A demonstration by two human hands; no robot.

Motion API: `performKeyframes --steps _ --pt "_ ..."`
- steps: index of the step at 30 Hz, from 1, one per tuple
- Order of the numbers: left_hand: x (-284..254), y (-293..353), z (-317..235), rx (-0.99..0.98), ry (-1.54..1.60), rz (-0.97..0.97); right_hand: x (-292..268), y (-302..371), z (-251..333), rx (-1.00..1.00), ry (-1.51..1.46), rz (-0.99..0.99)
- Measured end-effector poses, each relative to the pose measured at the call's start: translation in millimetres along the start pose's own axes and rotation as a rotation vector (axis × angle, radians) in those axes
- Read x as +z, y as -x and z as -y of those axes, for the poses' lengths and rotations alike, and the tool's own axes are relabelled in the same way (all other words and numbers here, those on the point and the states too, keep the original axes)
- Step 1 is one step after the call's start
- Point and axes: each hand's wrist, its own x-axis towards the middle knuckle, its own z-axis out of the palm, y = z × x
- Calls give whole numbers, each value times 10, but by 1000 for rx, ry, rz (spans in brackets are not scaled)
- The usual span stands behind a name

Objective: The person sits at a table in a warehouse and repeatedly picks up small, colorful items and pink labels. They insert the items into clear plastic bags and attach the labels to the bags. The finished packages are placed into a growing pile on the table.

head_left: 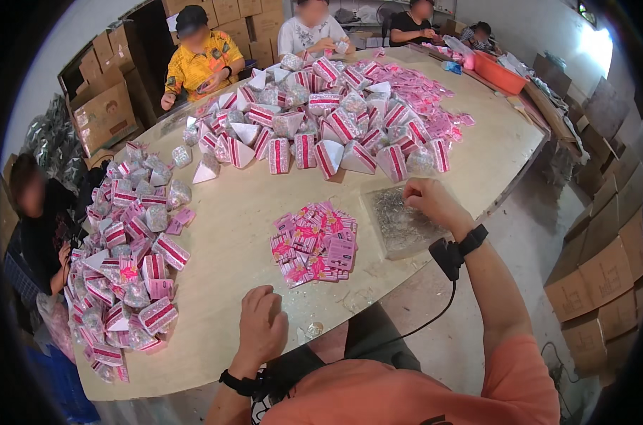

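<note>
My left hand [262,326] rests near the table's front edge, its fingers curled in and nothing showing in them. Just beyond it lies a loose pile of pink printed cards [314,243]. Over to the right, my right hand [435,204] is above a shallow clear tray [386,250] filled with thin, tangled, wire-like pieces [399,219]. The right fingers are pinched together, and whatever is between them is hidden. A black band with a small device and cable sits on the right wrist.
Wedge-shaped packs with pink stripes [303,152] fill the table's far middle; more packs [116,269] heap along its left side. Pink cards [413,85] and a red basin [498,72] lie farther back. Several people sit around the table. Cardboard boxes [598,283] stand at right.
</note>
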Motion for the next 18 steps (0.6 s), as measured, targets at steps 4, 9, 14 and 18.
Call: performKeyframes --steps 4,9,14,18 --pt "-15 0 -28 -14 -6 5 -101 -57 22 41 -31 -29" --pt "-27 -1 -31 -16 2 12 -167 -85 -10 -3 29 -22" --pt "-27 -22 -42 -18 -4 36 -176 -84 -7 -16 63 -31" --pt "-13 -8 -60 -40 -7 25 -96 -97 -231 -19 50 -20"
